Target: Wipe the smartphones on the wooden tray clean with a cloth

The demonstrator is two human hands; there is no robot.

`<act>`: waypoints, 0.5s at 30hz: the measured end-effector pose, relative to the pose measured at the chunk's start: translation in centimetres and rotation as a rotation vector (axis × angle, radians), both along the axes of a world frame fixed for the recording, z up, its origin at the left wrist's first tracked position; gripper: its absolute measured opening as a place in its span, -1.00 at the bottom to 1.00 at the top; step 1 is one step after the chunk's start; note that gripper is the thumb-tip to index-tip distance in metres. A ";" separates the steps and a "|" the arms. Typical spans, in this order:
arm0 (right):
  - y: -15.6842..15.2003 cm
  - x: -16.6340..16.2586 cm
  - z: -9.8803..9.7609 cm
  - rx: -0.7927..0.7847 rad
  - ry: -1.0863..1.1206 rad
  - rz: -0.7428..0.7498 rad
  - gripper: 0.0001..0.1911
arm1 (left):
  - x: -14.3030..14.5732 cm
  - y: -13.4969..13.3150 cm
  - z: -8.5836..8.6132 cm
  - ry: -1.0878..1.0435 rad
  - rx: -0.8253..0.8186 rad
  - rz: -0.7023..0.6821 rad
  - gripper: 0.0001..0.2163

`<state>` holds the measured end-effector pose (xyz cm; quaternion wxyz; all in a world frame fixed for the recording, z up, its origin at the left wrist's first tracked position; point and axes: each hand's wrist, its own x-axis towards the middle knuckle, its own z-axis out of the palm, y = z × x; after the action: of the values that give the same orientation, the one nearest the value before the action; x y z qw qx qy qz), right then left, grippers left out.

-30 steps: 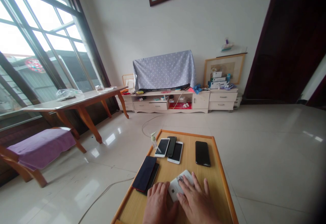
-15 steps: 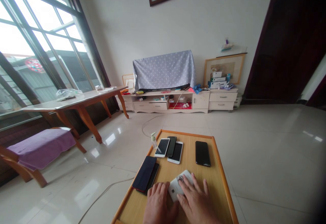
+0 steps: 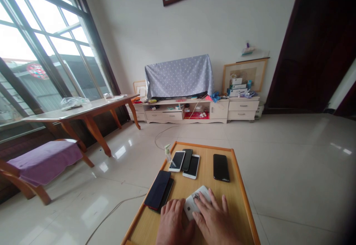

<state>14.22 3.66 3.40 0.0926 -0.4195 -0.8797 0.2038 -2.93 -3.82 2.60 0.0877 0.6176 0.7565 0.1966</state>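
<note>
Moved: since the last frame your R hand [image 3: 213, 218] has shifted a touch toward your L, and the white phone [image 3: 196, 202] has turned or slid v. slightly w/ it. Other phones look unchanged.

L hand: [image 3: 174, 224] at near edge of the wooden table [image 3: 214, 209], just L of the white phone.

L fingers: [image 3: 175, 207] together, pointing to far edge, tips at or just by the phone's L side. Can't tell if they're gripping.

R fingers: [image 3: 214, 196] spread wide, lying over the phone's R side. Looks like a light press, not a firm pinch; can't tell for sure.

White phone: near edge, about mid-table, lying diagonally btwn both hands. Looks face-down. Small dark mark on top by your R hand, too small to ID.

Why held so: both hands on it seem to steady it against the tabletop.

L edge: dark-screened phone [image 3: 157, 189] overlapping a black phone [image 3: 167, 192], both angled along the edge, close to your L hand.

Far edge: white-framed phone [image 3: 177, 161] and white-framed phone [image 3: 191, 167] side by side, black phone [image 3: 187, 159] lying across the gap, touching both.

Far R: lone black phone [image 3: 221, 167], well apart from the others, probably set aside.

Far L corner: pump bottle [image 3: 167, 154] right at the corner.
</note>
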 end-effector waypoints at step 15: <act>0.0 0.1 -0.1 -0.028 0.013 0.067 -0.39 | 0.0 0.0 0.0 -0.022 -0.017 0.004 -0.60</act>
<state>14.29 3.68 3.31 0.0854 -0.3897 -0.8897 0.2220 -2.88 -3.86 2.57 0.1010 0.6132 0.7583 0.1972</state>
